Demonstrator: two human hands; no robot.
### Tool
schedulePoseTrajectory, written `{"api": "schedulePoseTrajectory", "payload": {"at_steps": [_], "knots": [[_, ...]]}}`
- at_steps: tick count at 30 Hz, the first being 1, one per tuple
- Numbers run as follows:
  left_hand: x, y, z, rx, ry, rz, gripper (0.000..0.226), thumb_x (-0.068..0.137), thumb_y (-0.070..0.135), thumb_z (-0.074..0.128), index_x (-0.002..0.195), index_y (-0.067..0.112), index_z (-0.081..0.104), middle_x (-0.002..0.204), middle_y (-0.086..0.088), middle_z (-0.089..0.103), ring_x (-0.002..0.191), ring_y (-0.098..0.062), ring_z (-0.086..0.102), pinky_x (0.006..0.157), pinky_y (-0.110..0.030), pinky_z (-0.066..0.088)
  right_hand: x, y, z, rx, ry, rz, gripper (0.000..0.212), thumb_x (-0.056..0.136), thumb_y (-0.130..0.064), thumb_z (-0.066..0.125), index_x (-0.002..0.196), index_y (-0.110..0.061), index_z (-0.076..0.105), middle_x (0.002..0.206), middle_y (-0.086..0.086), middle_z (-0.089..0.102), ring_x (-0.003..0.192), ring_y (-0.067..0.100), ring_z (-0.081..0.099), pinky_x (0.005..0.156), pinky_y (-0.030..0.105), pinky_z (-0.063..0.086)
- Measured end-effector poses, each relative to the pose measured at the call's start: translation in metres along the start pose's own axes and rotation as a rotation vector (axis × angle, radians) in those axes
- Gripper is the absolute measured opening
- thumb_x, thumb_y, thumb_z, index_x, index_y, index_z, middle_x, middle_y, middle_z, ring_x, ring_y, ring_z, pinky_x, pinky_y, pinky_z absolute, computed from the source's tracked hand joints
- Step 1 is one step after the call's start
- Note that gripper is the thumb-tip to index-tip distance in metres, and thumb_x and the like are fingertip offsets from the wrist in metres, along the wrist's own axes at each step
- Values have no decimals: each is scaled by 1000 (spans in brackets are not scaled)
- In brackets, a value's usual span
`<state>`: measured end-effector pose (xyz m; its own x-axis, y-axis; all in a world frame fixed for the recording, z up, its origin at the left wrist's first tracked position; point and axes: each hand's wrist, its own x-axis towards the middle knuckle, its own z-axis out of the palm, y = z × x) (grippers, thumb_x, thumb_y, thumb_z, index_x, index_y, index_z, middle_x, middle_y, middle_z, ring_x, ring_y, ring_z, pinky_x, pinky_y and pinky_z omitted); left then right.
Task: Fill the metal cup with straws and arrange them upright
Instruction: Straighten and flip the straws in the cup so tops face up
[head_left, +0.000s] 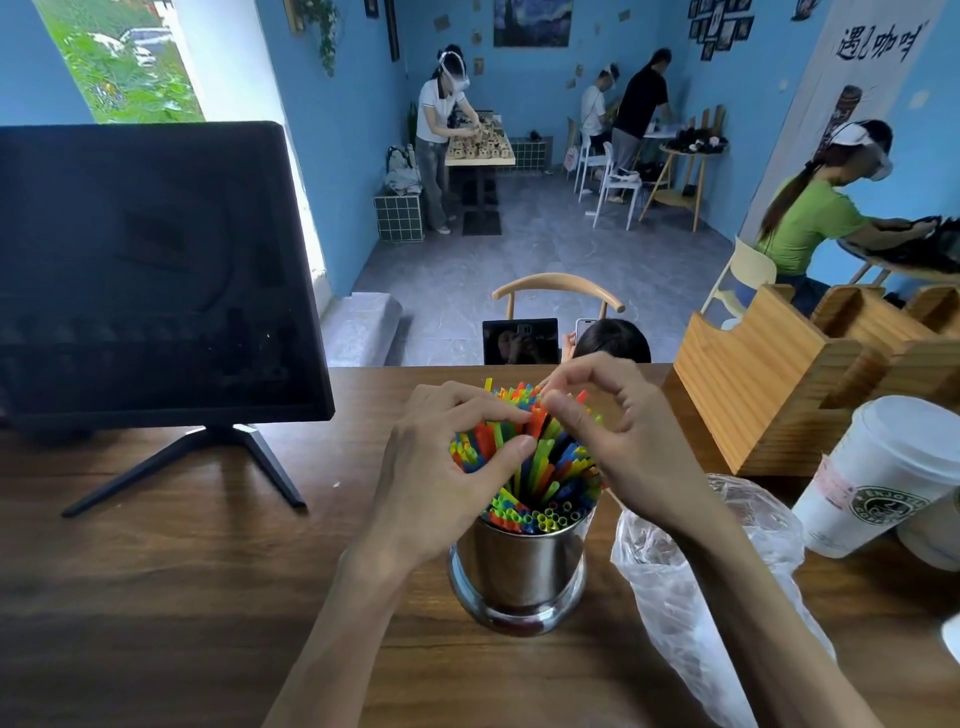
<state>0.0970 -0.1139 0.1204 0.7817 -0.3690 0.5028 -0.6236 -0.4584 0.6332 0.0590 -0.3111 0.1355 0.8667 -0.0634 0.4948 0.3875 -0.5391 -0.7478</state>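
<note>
Head view: your cup stands near the table's front edge, packed with straws. Your left hand curls round the bundle's left side; your right hand pinches the tops. Straws look light, slick and crushable, so gather them near the tips, gently. Bag lies just right.

Cafe: counter w/ POS screen, takeaway cup.
</note>
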Motion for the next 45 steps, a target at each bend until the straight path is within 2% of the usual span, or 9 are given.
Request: {"api": "schedulePoseTrajectory", "payload": {"at_steps": [3,7,13,17,21,27,33,38,45], "knots": [[0,1,3,-12,-15,-18,38,80,70,55,101,45,75,109,27,59,117,-1,47,90,-4,34,5,-13,-5,215,134,-95,4,101,-24,61,99,-21,61,96,-3,70,91,18,66,78,43,52],[4,-1,6,-43,-46,-54,30,83,64,55,93,44,75,106,29,62,117,2,47,91,-9,35,11,-31,-15,491,376,-173,3,102,-16,51,100,-16,53,86,-1,73,78,23,65,58,31,47],[7,-5,4,-47,-104,-27,25,87,68,54,106,55,64,120,36,55,126,8,37,105,-27,27,17,-36,-24,647,651,-160,5,106,-10,47,105,-14,50,86,-2,70,79,22,68,61,29,53],[10,-1,5,-145,16,-61,18,88,60,57,96,48,68,109,30,63,119,-1,51,103,-44,41,19,-32,-22,731,702,-87,6,106,-11,49,111,-13,51,87,1,70,79,21,69,61,28,54],[16,9,-7,-638,281,-194,14,90,41,65,92,29,73,91,8,75,93,-8,69,84,-25,52,9,-15,-15,706,587,53,14,100,-13,54,108,-14,66,93,0,75,81,17,70,69,28,59],[38,25,-26,-1080,495,-239,22,84,35,62,94,17,68,80,4,74,80,-8,68,74,-24,54,-16,2,-8,265,16,190,17,79,-27,74,96,-28,79,97,-9,77,96,7,71,80,23,56],[52,53,-19,-822,449,51,30,92,19,66,121,22,60,81,-5,76,76,-21,74,74,-31,58,-8,-9,-12,-40,-212,149,12,79,-37,82,87,-43,76,102,-28,64,106,-1,60,93,33,53],[46,40,-3,-544,129,37,26,91,18,74,109,34,66,83,2,77,78,-17,75,79,-41,61,-4,-8,-15,-60,-215,164,11,80,-41,80,91,-43,77,100,-29,65,108,-3,58,95,35,53],[25,5,6,-87,-53,12,9,83,41,79,91,37,76,94,20,71,98,-4,64,86,-29,54,-7,-2,-13,10,-94,103,12,83,-25,81,91,-31,74,102,-17,70,102,8,67,88,37,58]]}}
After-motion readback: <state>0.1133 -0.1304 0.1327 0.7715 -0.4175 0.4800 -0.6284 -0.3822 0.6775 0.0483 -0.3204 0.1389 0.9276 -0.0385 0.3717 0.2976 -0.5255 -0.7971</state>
